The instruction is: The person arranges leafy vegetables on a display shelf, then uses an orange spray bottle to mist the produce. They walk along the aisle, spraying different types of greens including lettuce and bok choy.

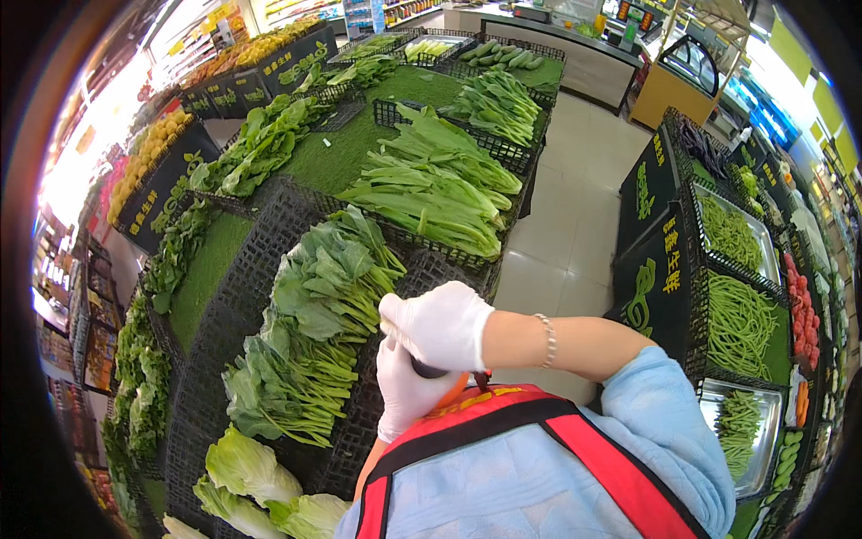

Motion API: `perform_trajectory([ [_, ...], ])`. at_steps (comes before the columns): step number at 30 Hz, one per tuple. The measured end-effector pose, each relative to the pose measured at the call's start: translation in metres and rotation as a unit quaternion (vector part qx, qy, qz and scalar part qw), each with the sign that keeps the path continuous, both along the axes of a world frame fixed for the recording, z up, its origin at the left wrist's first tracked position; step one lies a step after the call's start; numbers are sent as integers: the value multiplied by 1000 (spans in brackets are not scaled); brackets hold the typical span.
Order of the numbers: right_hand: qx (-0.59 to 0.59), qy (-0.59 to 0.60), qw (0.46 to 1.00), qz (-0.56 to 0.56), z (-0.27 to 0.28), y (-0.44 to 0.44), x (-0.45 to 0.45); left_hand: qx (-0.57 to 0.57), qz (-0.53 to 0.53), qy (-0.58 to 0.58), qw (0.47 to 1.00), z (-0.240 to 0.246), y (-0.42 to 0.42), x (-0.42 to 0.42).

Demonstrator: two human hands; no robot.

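Observation:
Both of my hands wear white gloves and meet in front of the red apron (471, 404). My right hand (441, 323) lies over the top, thumb and fingers pinched together at the left. Below it, my left hand (407, 391) curls around a dark rounded object (428, 369), mostly covered by the gloves. An orange patch (452, 393) shows beside that object; I cannot tell whether it belongs to it. Just left of the hands, bunches of leafy greens with thin stems (323, 323) lie in a row on a black plastic crate (229, 323).
Long-leaf lettuce (438, 182) lies beyond, on green artificial turf (330, 155). Pale-green lettuce heads (249, 465) sit at the lower left. Across the tiled aisle (552, 222), another stand holds long beans (741, 323) and a metal tray (757, 458). Yellow fruit (148, 145) stands at the far left.

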State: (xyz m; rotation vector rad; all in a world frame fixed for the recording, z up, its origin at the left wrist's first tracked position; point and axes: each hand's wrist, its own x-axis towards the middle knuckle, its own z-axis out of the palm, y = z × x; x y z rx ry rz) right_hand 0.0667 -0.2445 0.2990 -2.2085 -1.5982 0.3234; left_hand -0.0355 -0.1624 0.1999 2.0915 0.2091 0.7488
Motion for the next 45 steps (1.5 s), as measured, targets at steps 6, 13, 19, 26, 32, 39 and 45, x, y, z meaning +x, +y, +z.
perform_trajectory([
  [6, 18, -22, 1000, -5, 11, 2, -5, -83, -8, 19, 996, -4, 0, -2],
  [13, 153, 44, 987, -14, -39, -20, 9, 41, -10, 17, 999, -32, 10, -3],
  [19, 165, 127, 978, 1, -78, -54, -6, -63, 45, 38, 996, -31, 21, -7],
  [26, 347, 235, 906, -57, -102, -28, -18, -295, 69, 28, 953, -65, 48, -56],
  [32, 286, 251, 924, -28, -22, -26, -25, -655, 151, 54, 738, -121, 11, -84],
  [39, 360, 119, 925, 24, 31, -54, -22, -745, -294, -137, 584, -72, -39, -9],
  [45, 303, 30, 952, -43, 32, -77, -25, -849, -309, -40, 427, -48, -73, -6],
])
